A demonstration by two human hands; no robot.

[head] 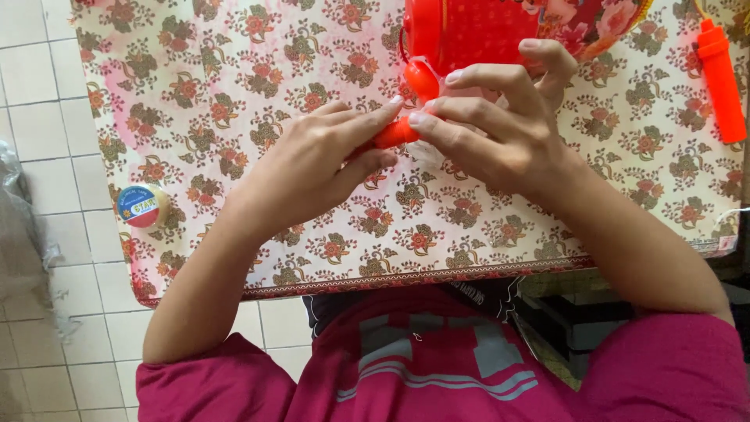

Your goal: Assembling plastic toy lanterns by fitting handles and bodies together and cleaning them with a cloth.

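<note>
Surface: a table under a floral cloth (234,117), set on a white tiled floor (47,117). Landmark: a red plastic lantern body (469,31) at the far edge. Just nearer than it lies a small orange plastic piece (402,129), long axis slanting from near-left up toward the lantern. Left hand (320,168) pinches its lower end, fingers closed. Right hand (500,125) clamps its upper end, equally close. An orange handle (720,78) lies right of the lantern; a tape roll (142,207) far left.
</note>
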